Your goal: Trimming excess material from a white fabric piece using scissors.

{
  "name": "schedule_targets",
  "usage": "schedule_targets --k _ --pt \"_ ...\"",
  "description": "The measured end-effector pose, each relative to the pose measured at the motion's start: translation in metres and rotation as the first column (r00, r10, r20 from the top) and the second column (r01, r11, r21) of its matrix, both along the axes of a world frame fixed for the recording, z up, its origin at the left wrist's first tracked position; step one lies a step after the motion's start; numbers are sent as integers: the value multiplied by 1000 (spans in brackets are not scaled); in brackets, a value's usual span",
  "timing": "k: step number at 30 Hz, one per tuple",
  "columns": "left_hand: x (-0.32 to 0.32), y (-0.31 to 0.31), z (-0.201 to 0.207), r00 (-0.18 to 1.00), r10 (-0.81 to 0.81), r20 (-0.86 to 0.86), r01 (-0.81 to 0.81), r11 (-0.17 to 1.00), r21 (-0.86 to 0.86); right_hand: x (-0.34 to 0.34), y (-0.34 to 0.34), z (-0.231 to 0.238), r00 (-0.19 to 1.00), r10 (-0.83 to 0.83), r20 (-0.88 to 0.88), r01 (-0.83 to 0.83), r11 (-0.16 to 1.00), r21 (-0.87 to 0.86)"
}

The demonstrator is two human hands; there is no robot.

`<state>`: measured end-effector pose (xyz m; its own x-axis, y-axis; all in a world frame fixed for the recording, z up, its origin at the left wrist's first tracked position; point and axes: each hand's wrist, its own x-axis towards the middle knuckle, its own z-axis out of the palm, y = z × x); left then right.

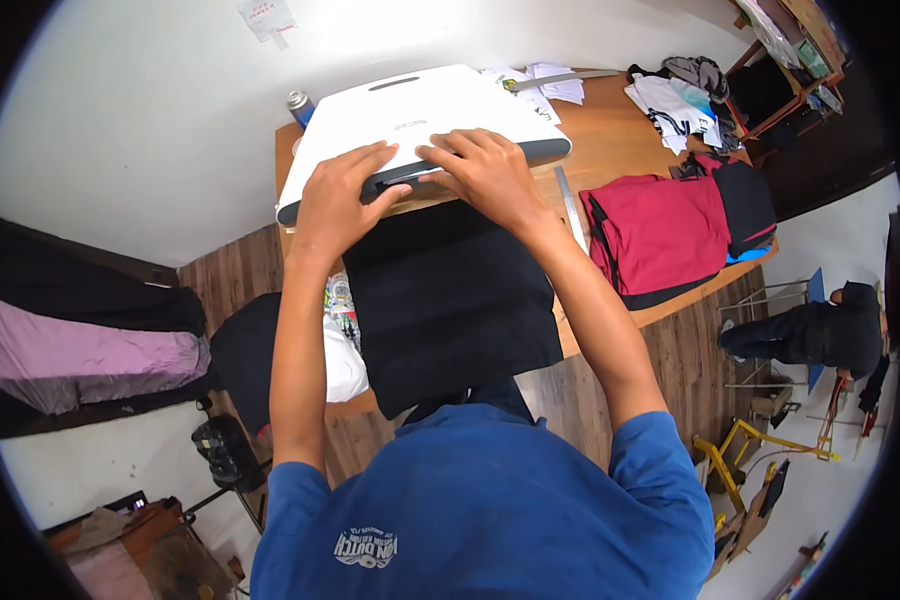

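A wide white machine (415, 110) that looks like a clamshell fabric press sits on the wooden table, with a dark grey front edge. My left hand (342, 195) grips this edge at its middle, fingers on top and thumb below by the handle gap. Beside it, my right hand (485, 170) holds the same edge in the same way, its thumb pointing toward the left one. A black cloth (450, 300) comes out from the machine's front and hangs over the table edge toward me. Its far end is hidden.
A metal ruler (570, 205) lies right of the machine, near folded dark red and black garments (660, 235). A blue spray can (300, 107) stands behind left. Papers and a long blade-like strip (565, 80) lie behind. At far right is another person (820, 330).
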<state>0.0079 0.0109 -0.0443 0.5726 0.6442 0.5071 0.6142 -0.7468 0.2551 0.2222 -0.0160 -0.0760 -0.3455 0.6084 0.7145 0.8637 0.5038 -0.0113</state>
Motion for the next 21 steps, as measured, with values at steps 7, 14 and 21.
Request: schedule_targets --k 7,14,21 --pt "9 -50 -51 998 59 7 -59 996 70 0 -55 -43 999 -39 -10 38 999 -38" --pt "0 -99 -140 996 90 -24 -91 996 -23 -13 -114 -120 988 -145 -52 130 965 -229" --pt "-5 -132 -226 994 113 6 -111 984 -137 -24 -149 -215 982 -158 -105 119 944 -308"
